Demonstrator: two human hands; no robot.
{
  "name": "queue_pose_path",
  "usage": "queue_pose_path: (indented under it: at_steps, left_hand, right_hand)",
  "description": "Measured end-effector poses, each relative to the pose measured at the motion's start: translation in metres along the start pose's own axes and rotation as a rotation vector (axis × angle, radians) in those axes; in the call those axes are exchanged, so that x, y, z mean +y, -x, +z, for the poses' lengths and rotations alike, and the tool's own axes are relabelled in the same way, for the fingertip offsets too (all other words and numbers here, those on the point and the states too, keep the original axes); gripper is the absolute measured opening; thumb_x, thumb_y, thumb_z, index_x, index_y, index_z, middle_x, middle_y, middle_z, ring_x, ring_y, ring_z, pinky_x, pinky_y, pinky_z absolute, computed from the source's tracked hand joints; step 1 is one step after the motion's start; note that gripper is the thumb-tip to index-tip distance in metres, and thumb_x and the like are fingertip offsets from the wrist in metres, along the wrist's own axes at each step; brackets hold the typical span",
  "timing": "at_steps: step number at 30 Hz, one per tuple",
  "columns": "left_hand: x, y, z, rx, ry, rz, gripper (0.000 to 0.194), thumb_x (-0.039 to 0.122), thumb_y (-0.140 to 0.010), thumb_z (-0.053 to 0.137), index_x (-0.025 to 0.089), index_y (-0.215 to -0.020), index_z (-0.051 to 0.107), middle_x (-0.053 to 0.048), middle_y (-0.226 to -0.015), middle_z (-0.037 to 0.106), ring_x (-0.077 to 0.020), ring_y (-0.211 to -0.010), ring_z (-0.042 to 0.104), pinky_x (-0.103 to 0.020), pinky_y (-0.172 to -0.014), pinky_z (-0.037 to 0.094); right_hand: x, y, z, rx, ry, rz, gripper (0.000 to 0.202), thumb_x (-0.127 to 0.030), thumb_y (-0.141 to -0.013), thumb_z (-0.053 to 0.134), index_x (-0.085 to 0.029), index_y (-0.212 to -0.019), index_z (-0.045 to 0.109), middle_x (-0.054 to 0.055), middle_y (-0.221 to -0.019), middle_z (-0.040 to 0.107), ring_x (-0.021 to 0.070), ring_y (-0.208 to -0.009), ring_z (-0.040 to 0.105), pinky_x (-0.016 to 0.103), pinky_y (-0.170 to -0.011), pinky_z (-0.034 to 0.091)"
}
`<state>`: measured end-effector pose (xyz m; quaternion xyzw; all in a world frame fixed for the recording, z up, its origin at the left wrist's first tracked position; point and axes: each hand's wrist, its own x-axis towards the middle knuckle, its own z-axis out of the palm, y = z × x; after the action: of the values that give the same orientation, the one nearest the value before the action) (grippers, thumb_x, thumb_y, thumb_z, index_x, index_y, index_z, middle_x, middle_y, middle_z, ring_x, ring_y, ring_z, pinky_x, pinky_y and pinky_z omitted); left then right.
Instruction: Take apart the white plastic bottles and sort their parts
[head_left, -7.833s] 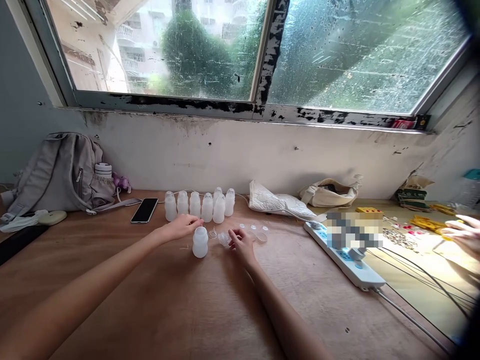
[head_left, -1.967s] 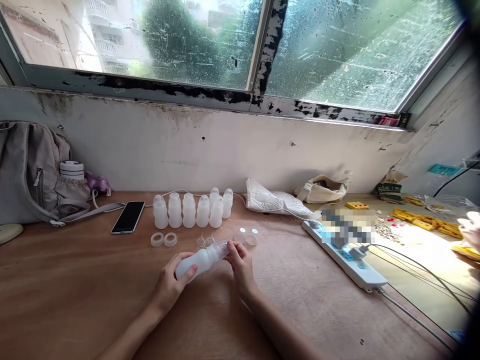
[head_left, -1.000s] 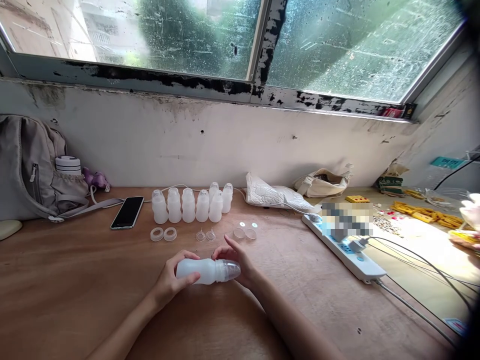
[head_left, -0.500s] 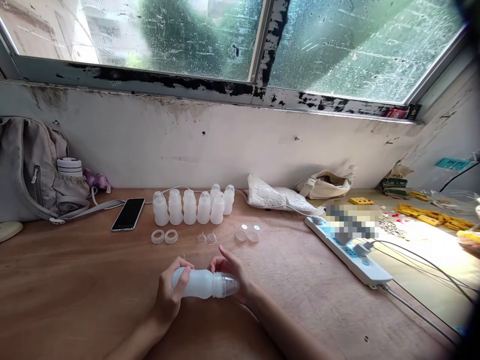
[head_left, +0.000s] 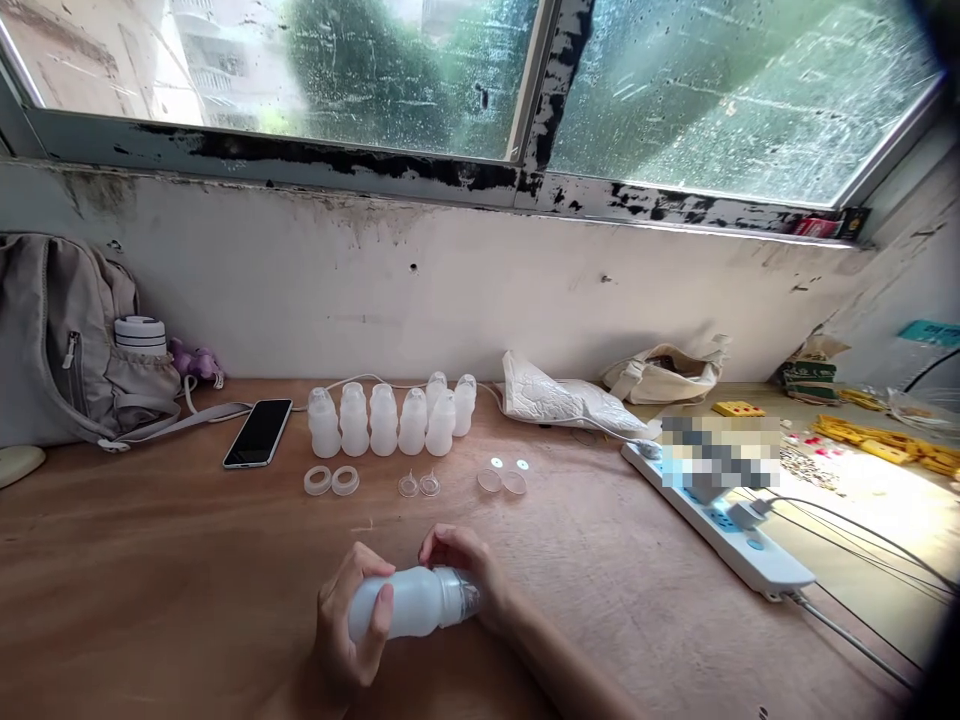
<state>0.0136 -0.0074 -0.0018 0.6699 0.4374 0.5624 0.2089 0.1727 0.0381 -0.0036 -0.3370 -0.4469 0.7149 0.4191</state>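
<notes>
A frosted white baby bottle [head_left: 409, 603] lies sideways, slightly tilted, over the near part of the table. My left hand [head_left: 351, 615] is wrapped round its base end, thumb across the front. At the other end, my right hand [head_left: 474, 575] curls round the clear cap [head_left: 466, 594], whose tip is hidden in the palm. Behind my hands lie two white rings [head_left: 331, 481], two clear teat-like pieces [head_left: 418, 484], two clear discs [head_left: 502, 482] and two small white discs [head_left: 510, 464]. Several similar capped bottles [head_left: 384, 420] stand upright farther back.
A phone [head_left: 257, 433] and a grey backpack [head_left: 64, 340] are on the left. A white padded bag [head_left: 562, 395] and a beige pouch [head_left: 666, 372] lie along the wall. The white power strip [head_left: 757, 560], with plugs and cables, runs down the right; yellow pieces [head_left: 885, 440] lie beyond it.
Both hands and the bottle have moved nearer to me. My right hand has folded from raised, spread fingers to curled fingers around the cap end. The camera view has shifted slightly.
</notes>
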Motion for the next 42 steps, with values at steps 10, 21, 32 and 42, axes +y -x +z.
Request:
queue_pose_path:
  at_steps: [10,21,32,42]
  left_hand:
    - [-0.005,0.004,-0.005,-0.001,0.005,0.134,0.011,0.018,-0.078,0.039,0.016,-0.079,0.050,-0.004,-0.068,0.052,-0.0150,-0.061,0.052,-0.026,-0.054,0.042]
    - [-0.002,0.000,-0.005,-0.053,-0.014,0.074,0.016,0.021,-0.081,0.034,0.017,-0.078,0.050,-0.004,-0.069,0.051,-0.0152,-0.062,0.053,-0.026,-0.056,0.041]
    - [-0.014,-0.029,-0.027,0.045,-0.045,-0.163,0.025,0.032,-0.084,0.032,0.017,-0.082,0.052,-0.003,-0.078,0.056,-0.0159,-0.068,0.053,-0.025,-0.060,0.039]
    - [-0.016,-0.032,-0.027,-0.015,0.008,-0.155,0.031,0.033,-0.084,0.030,0.016,-0.077,0.055,-0.003,-0.074,0.056,-0.0167,-0.069,0.054,-0.025,-0.062,0.040]
  right_hand:
    - [-0.003,0.001,0.003,-0.038,0.060,0.055,0.029,-0.031,-0.074,0.045,-0.011,-0.060,0.059,0.004,-0.062,0.055,0.0123,-0.058,0.047,0.024,-0.056,0.033]
    - [-0.005,0.002,0.003,-0.012,0.104,0.042,0.026,-0.033,-0.073,0.050,-0.013,-0.059,0.060,0.001,-0.057,0.053,0.0101,-0.052,0.044,0.022,-0.049,0.031]
    - [-0.003,-0.004,-0.001,0.147,-0.057,0.024,0.038,-0.054,-0.073,0.049,-0.016,-0.077,0.054,0.001,-0.062,0.055,0.0109,-0.044,0.049,0.020,-0.033,0.037]
    - [-0.004,-0.008,0.001,0.146,-0.056,-0.052,0.045,-0.057,-0.074,0.046,-0.019,-0.096,0.058,0.006,-0.081,0.059,0.0175,-0.064,0.057,0.027,-0.045,0.046]
